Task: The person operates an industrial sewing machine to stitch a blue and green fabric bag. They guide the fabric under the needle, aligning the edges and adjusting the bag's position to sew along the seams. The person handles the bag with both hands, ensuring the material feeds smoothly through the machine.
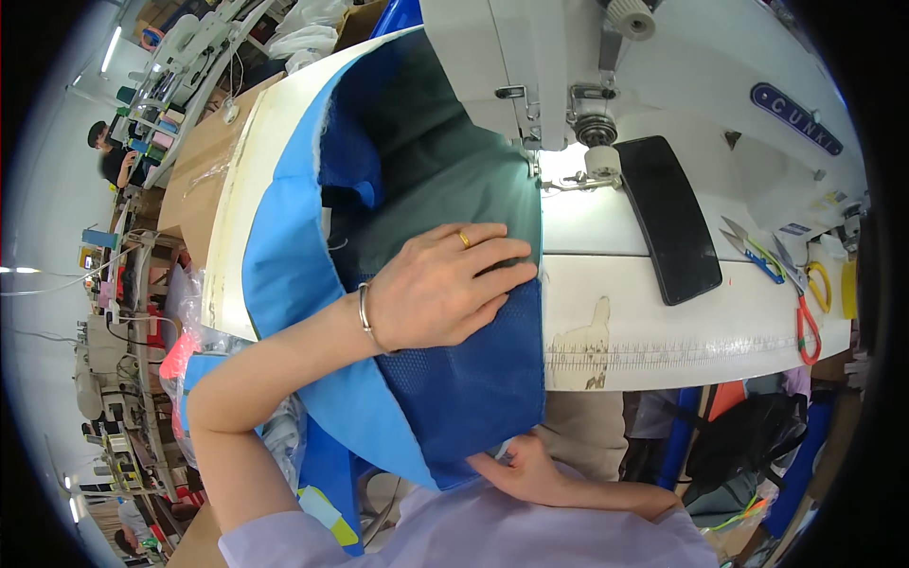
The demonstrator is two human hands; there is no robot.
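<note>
The bare left forearm (284,350), foremost, leads to the left hand (440,289), palm down, fingers loosely spread on blue cloth (483,379). Right hand (535,473): at the cloth's near edge, grip partly hidden, closure indeterminable. The cloth lies on the table (592,284), long axis near to far, straight right edge pointing toward the presser foot (533,168). Farther right: phone (668,222).

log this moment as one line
left hand: palm-down on blue cloth | right hand: at cloth's lower edge | phone: right of cloth
</note>
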